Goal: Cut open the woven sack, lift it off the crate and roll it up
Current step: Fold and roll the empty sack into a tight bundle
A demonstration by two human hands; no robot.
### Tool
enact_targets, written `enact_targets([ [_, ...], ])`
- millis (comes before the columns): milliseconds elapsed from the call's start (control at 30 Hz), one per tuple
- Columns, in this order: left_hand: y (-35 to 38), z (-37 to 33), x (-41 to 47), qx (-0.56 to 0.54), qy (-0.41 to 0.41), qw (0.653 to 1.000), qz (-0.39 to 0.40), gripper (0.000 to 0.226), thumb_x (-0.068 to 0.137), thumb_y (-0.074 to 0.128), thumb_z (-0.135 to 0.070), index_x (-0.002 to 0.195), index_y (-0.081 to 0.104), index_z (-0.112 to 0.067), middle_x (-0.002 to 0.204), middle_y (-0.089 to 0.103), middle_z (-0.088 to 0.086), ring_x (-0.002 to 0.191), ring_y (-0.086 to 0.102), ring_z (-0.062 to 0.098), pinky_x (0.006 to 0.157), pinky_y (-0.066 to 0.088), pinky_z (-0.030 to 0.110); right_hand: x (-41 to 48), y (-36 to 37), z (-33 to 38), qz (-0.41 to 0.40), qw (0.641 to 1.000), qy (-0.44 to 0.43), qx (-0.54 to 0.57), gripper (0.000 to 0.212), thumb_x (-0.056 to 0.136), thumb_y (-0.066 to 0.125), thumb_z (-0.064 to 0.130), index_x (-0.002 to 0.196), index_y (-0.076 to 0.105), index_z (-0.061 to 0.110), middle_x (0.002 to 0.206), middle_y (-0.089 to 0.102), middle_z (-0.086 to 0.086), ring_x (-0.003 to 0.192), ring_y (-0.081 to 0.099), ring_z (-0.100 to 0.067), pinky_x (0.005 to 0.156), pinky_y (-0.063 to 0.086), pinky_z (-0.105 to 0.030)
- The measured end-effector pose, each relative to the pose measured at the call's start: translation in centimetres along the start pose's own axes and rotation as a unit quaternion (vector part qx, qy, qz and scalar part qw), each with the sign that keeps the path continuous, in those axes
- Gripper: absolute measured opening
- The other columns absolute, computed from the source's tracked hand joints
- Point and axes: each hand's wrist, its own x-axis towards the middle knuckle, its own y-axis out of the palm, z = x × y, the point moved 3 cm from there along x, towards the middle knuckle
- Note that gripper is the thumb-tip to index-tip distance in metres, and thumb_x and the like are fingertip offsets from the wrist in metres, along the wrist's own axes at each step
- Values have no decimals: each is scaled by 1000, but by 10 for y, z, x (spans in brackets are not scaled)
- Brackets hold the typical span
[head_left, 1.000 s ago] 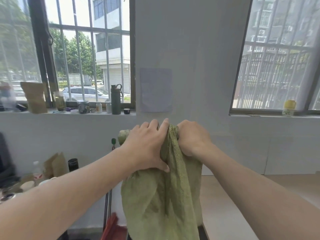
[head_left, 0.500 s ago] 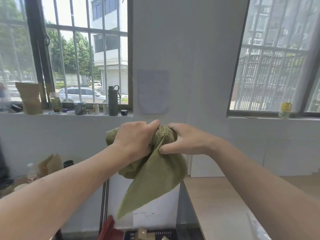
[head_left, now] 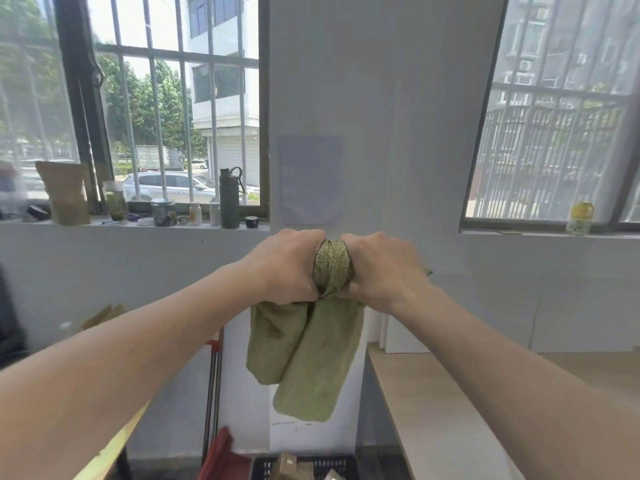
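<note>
The green woven sack (head_left: 304, 355) is held up at chest height in front of the white wall. Its top is wound into a tight roll between my hands, and a loose tail hangs down below them. My left hand (head_left: 284, 268) grips the roll's left end, and my right hand (head_left: 384, 268) grips the right end, knuckles toward me. Far below, at the bottom edge, the black crate (head_left: 308, 464) shows its rim with brown boxes inside.
A light wooden table (head_left: 443, 403) runs along the right. A red object (head_left: 221, 455) and dark upright poles (head_left: 213, 393) stand left of the crate. Bottles, jars and a dark flask (head_left: 229, 199) line the left windowsill; a yellow jar (head_left: 581, 216) sits on the right sill.
Both hands have wound more of the sack into the roll; the bunched cloth is now a tight cylinder, and the hanging tail is shorter and folded. My view has tilted slightly down.
</note>
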Motion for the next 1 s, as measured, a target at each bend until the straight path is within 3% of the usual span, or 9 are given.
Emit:
enact_targets([
  [133,8,2,-5,-78,-10,994,70,67,61,92,-31,109,46,-19,100,62,1,93,62,23,80,57,47,5,4,-5,11,999,31,-8,29,74,70,48,85,55,26,76,58,6,73,61,-31,59,39,-33],
  [267,19,-3,-8,98,-6,995,-35,100,56,91,-61,133,38,-26,110,62,1,101,61,28,84,53,42,12,12,-10,59,994,74,53,22,68,72,43,74,60,26,67,63,7,65,63,-25,55,43,-30],
  [433,29,-9,-10,233,-24,949,-210,60,74,79,-50,114,47,-18,96,62,5,82,63,31,64,34,35,19,11,-15,134,976,84,147,34,57,77,41,66,57,14,55,57,5,53,57,-22,50,41,-27],
  [567,30,0,-7,214,-12,959,-185,38,79,70,-38,100,43,-22,85,64,0,70,60,30,57,33,32,13,13,-16,201,952,63,221,29,57,77,33,63,56,14,54,51,3,50,50,-20,47,40,-31],
  [667,29,4,-2,195,-20,971,-138,33,76,66,-36,95,41,-23,77,60,-2,68,60,31,59,40,33,9,14,-14,170,969,23,179,36,55,74,44,76,57,21,65,61,7,62,61,-21,52,48,-35],
  [767,23,7,2,129,-61,984,-102,25,71,65,-31,90,50,-25,73,55,-4,70,57,30,63,44,34,7,6,-8,95,995,-38,17,55,61,74,56,92,43,23,89,54,6,83,58,-22,66,41,-37],
  [867,18,11,10,54,-82,992,-82,14,69,66,-30,76,55,-25,71,63,-3,68,63,26,62,52,34,7,1,0,24,991,-81,-108,74,62,77,64,114,46,22,110,53,1,99,58,-25,80,39,-41],
  [933,18,15,17,-9,-84,995,-49,20,68,70,-38,69,59,-21,65,66,-3,62,65,24,60,58,35,10,4,3,-21,987,-83,-137,83,64,77,63,128,48,18,115,58,0,102,62,-26,78,37,-40],
  [1000,20,18,23,-93,-84,992,0,28,61,73,-40,63,60,-15,58,64,-4,55,61,22,54,54,33,12,9,3,-55,985,-78,-144,69,67,77,52,121,54,17,108,62,0,94,65,-27,71,31,-36],
])
